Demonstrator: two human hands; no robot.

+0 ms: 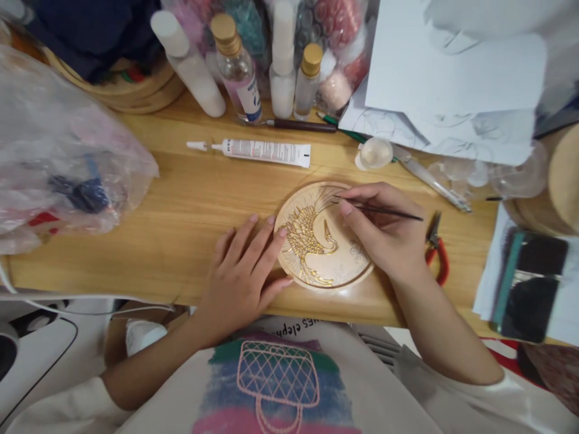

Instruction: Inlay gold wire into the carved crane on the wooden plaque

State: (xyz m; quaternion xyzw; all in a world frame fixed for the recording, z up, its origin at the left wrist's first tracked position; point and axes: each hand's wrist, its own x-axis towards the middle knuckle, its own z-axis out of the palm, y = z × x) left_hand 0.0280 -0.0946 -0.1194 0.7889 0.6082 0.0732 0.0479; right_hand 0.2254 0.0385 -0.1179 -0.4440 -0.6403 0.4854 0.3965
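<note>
A round wooden plaque (344, 265) with a raised rim lies on the table, bearing a crane design (305, 232) partly outlined in gold wire. Fine pencil-like lines show on the rest of its face. Dark, slim tweezers (384, 210) are pinched in my right hand (384, 232), their tips over the plaque's upper edge near the wing lines. Whether the tips grip any wire is too small to tell. My left hand (242, 271) lies flat with fingers spread, its fingertips and thumb at the plaque's left rim.
Above the plaque lie an uncapped glue tube (266, 152) and a small lidded cup (375, 153). Red-handled pliers (438, 250) rest beside my right wrist. Bottles (237, 69) line the back. Plastic bags (67, 150) fill the left; papers (452, 78) and a phone (534, 286) are right.
</note>
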